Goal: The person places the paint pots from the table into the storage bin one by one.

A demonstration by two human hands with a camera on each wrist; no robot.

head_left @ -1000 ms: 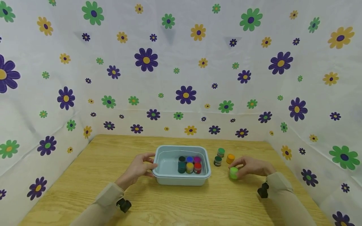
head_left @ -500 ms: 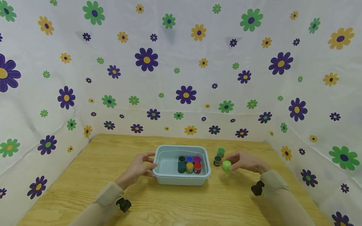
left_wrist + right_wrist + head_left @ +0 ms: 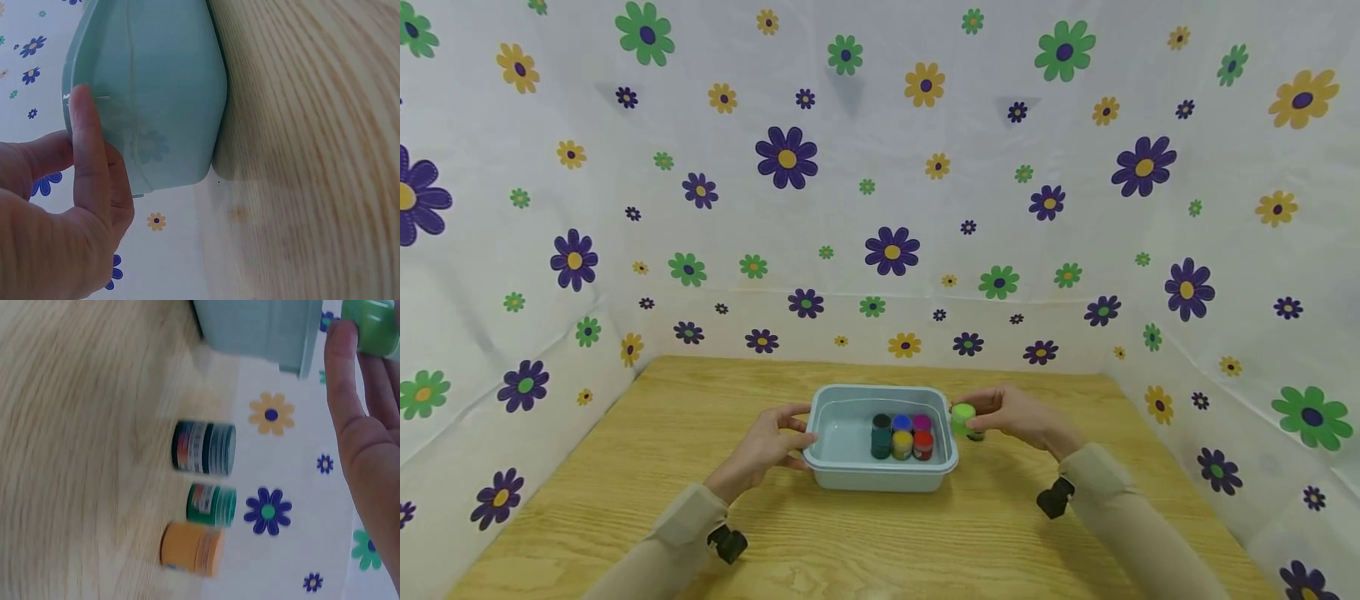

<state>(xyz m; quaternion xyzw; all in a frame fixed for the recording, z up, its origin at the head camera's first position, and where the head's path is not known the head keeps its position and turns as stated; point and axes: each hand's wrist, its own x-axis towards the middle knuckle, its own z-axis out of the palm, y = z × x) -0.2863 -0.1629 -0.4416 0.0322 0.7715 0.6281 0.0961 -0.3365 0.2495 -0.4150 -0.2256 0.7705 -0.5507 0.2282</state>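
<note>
My right hand pinches a light green paint jar between thumb and fingers, raised beside the right rim of a pale blue plastic tub. In the right wrist view the same jar shows at the top right, above the tub's end. My left hand grips the tub's left rim, its thumb over the edge and fingers against the outer wall. Inside the tub, toward its right half, several paint jars stand in two rows, among them a yellow jar, a red jar and a blue jar.
Right of the tub, a dark green jar, a green jar and an orange jar stand on the wooden table. In the head view my right hand mostly hides them. Flower-printed cloth walls the table's back and sides.
My right hand has lifted the light green jar off the table and carried it left, up to the tub's right rim. The left hand has stayed on the tub.
</note>
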